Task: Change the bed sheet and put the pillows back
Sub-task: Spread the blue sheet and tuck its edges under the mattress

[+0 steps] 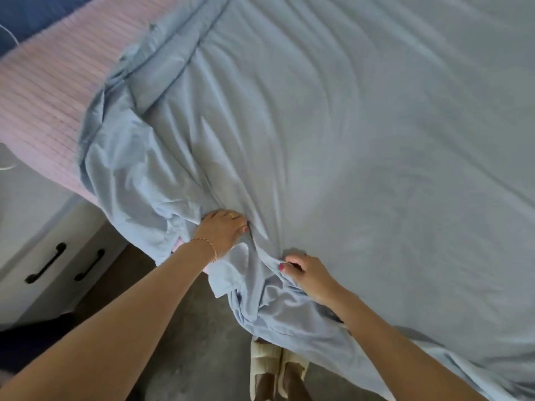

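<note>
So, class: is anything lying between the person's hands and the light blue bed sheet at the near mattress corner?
Nothing visible does. The left hand rests directly on the light blue bed sheet, and the right hand grips its bunched folds. The pink ribbed mattress is still bare on the left.

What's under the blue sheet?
A pink striped mattress shows where the blue sheet hasn't reached, with a pink bit by the left hand. The rest underneath is covered.
</note>
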